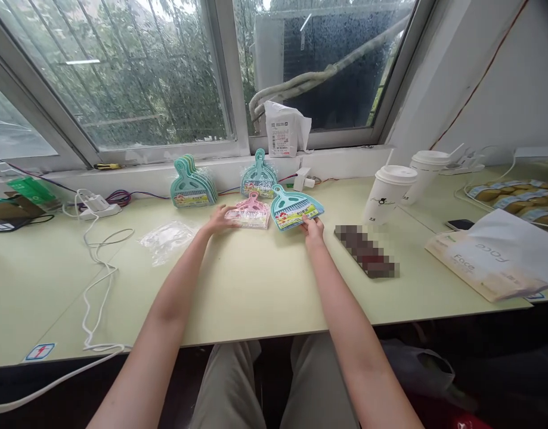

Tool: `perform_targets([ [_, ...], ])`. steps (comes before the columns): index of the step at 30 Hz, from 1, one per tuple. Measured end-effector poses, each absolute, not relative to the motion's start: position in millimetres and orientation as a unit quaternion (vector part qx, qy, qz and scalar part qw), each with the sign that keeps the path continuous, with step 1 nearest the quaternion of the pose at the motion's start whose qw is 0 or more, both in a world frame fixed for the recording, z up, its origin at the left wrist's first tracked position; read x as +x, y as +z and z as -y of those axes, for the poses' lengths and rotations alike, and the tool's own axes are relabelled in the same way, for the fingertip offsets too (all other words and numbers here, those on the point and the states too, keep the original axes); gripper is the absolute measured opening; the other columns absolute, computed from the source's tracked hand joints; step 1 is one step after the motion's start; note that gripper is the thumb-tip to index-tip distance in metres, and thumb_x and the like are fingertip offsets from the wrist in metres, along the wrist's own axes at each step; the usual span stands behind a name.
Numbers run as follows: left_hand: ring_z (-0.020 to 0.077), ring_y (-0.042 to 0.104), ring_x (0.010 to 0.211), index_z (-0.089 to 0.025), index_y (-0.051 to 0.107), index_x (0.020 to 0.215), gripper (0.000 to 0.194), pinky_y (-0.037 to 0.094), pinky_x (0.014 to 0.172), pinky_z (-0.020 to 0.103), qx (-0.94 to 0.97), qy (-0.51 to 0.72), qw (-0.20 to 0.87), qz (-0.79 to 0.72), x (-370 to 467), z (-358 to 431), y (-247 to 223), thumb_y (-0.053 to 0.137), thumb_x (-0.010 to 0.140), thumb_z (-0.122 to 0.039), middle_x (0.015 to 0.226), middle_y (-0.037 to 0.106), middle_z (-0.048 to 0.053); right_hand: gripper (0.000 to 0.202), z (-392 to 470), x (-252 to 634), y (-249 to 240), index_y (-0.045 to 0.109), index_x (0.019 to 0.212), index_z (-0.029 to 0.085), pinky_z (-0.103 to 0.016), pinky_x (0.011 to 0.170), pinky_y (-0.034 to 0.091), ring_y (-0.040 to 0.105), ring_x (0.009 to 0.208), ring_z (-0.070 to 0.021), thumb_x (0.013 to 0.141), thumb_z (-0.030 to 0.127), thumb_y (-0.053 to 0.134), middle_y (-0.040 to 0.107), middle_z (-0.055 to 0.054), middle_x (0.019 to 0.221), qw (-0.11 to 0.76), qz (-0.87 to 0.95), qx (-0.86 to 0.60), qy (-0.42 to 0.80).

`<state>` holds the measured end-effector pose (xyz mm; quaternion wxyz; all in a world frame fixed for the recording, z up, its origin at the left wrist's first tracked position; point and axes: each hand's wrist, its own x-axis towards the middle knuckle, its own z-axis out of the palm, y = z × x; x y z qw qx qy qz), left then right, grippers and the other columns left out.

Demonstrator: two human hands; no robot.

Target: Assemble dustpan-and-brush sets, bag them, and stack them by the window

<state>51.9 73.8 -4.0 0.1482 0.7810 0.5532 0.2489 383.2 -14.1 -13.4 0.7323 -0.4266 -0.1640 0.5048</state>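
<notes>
My right hand (313, 230) grips the lower edge of a teal dustpan (296, 207) with a brush and a printed label, tilted just above the table. At the left end of a pink dustpan (251, 213), my left hand (219, 219) has its fingers closed on the edge. The pink one stands in front of a stack of teal dustpans (259, 174) in clear wrap. Further left, another stack of teal dustpans (191, 185) leans upright near the wall. Crumpled clear plastic (166, 239) lies to the left of my left forearm.
Two white lidded cups (387, 193) with straws stand right, near a blurred dark phone-like object (365, 250) and a tissue pack (492, 256). White cables (99, 286) trail over the table's left side. A white paper bag (285, 129) sits on the window ledge.
</notes>
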Motion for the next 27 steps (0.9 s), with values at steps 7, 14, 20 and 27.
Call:
perform_targets([
  [7,0.0319,0.057,0.115,-0.019,0.055,0.127,0.089,0.044,0.098,0.042,0.726,0.262,0.262,-0.579,69,-88,-1,0.085,0.048,-0.048,0.123,0.06,0.013,0.033,15,382,-11,0.063,0.103,0.017,-0.025,0.072,0.06,0.069,0.07,-0.0124,0.072,0.006,0.066,0.071,0.001,0.076,0.728,0.165,-0.428,0.51],
  [14,0.0356,0.06,0.109,-0.014,0.058,0.113,0.084,0.048,0.09,0.04,0.678,0.186,0.285,-0.651,82,-99,8,0.088,0.04,-0.042,0.113,0.065,0.014,0.033,16,381,-11,0.063,0.103,0.017,-0.025,0.072,0.06,0.07,0.072,-0.0129,0.071,0.006,0.066,0.071,0.0,0.079,0.726,0.17,-0.429,0.51],
  [20,0.029,0.062,0.106,-0.019,0.043,0.123,0.077,0.048,0.087,0.038,0.675,0.322,0.162,-0.643,99,-86,-7,0.081,0.06,-0.04,0.116,0.064,0.013,0.04,14,381,-13,0.062,0.109,0.016,-0.024,0.073,0.059,0.07,0.076,-0.0132,0.07,0.009,0.068,0.073,-0.003,0.089,0.747,0.156,-0.418,0.492],
  [27,0.0312,0.057,0.115,-0.018,0.033,0.129,0.068,0.045,0.091,0.04,0.617,0.379,0.095,-0.683,141,-129,-14,0.071,0.074,-0.035,0.127,0.057,0.016,0.05,11,378,-18,0.06,0.113,0.019,-0.024,0.073,0.058,0.07,0.085,-0.015,0.065,0.019,0.073,0.072,-0.005,0.101,0.768,0.151,-0.426,0.454],
])
